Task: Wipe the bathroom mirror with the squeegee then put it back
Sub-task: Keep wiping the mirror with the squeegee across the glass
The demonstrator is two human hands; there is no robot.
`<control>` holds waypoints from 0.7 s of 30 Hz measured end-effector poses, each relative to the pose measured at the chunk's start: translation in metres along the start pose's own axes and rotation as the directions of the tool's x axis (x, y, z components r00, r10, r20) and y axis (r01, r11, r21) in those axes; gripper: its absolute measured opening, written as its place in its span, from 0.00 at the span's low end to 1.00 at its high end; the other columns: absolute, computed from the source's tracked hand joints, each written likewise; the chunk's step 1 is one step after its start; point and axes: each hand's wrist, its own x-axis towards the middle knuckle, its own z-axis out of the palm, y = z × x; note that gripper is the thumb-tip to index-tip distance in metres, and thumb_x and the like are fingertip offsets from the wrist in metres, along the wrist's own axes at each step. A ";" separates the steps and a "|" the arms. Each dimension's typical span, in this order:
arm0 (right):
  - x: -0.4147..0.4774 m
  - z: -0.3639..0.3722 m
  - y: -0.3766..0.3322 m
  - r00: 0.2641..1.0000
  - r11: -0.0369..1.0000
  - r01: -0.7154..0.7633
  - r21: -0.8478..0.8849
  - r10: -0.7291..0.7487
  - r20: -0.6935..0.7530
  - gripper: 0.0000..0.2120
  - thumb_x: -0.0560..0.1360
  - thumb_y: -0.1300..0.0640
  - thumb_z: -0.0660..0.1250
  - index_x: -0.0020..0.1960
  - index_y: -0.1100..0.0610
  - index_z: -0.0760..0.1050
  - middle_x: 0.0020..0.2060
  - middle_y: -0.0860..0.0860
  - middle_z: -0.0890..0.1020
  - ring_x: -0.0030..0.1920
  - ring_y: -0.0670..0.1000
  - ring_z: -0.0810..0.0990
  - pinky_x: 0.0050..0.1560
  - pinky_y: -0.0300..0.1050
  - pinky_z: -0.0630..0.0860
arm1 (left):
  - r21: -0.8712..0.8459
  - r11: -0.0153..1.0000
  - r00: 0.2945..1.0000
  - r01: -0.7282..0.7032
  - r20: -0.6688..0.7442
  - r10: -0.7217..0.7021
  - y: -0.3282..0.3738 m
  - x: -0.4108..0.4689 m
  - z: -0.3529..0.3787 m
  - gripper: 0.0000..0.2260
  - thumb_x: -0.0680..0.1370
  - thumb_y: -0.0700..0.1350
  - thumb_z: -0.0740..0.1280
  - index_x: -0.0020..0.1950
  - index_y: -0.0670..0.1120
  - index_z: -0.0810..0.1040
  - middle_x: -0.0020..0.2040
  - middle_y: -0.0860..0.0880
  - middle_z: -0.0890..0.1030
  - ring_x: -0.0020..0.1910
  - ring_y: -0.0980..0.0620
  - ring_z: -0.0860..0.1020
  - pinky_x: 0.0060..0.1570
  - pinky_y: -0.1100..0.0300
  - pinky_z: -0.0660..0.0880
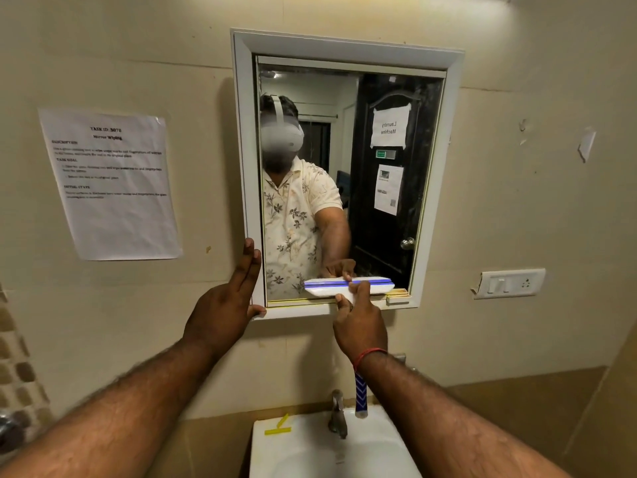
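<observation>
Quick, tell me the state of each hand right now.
Left hand: open, straight fingers pressed on the mirror frame.
Right hand: closed, gripping the squeegee.

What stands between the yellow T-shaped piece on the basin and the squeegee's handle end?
The metal tap stands there, nearer the squeegee handle than the yellow piece, as the head view shows.
</observation>
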 end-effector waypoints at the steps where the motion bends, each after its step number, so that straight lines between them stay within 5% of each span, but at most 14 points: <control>1: 0.001 0.001 0.000 1.000 1.000 -0.002 -0.006 0.002 -0.002 0.15 0.84 0.47 0.62 0.69 0.42 0.64 0.50 0.57 0.87 0.47 0.61 0.87 0.48 0.60 0.86 | -0.002 1.000 1.000 0.003 0.012 -0.003 0.000 -0.002 0.002 0.63 0.71 0.49 0.87 0.92 0.49 0.46 0.92 0.53 0.39 0.31 0.41 0.79 0.30 0.55 0.76; 5: 0.001 -0.001 0.000 1.000 1.000 -0.008 -0.018 0.008 -0.006 0.15 0.84 0.47 0.63 0.69 0.43 0.64 0.51 0.58 0.87 0.48 0.62 0.87 0.48 0.60 0.85 | -0.004 1.000 0.998 0.022 0.054 -0.022 0.000 -0.010 0.010 0.65 0.67 0.49 0.90 0.92 0.47 0.50 0.92 0.51 0.41 0.30 0.41 0.78 0.29 0.57 0.68; 11: -0.007 0.002 0.003 0.998 0.998 -0.040 -0.043 0.041 0.038 0.17 0.84 0.45 0.63 0.70 0.39 0.61 0.51 0.56 0.86 0.48 0.61 0.87 0.49 0.61 0.85 | 0.001 0.999 0.995 0.035 0.097 -0.035 0.001 -0.021 0.016 0.68 0.64 0.46 0.92 0.92 0.46 0.49 0.92 0.50 0.41 0.29 0.46 0.73 0.28 0.56 0.76; 15: -0.006 -0.003 0.000 0.994 0.994 -0.064 -0.088 0.072 0.085 0.16 0.85 0.47 0.63 0.70 0.41 0.63 0.51 0.55 0.85 0.48 0.59 0.86 0.50 0.59 0.85 | 0.017 0.999 0.991 0.036 0.126 -0.038 0.001 -0.027 0.017 0.71 0.59 0.47 0.93 0.91 0.44 0.52 0.93 0.48 0.43 0.29 0.47 0.69 0.28 0.58 0.69; 21: 0.004 -0.013 -0.014 0.975 0.986 -0.111 -0.127 0.133 0.177 0.16 0.84 0.47 0.64 0.70 0.44 0.65 0.54 0.56 0.85 0.52 0.59 0.85 0.56 0.57 0.84 | 0.065 0.998 0.990 -0.012 0.142 0.003 -0.005 -0.029 0.015 0.72 0.53 0.49 0.94 0.90 0.42 0.59 0.92 0.46 0.47 0.25 0.44 0.75 0.27 0.59 0.66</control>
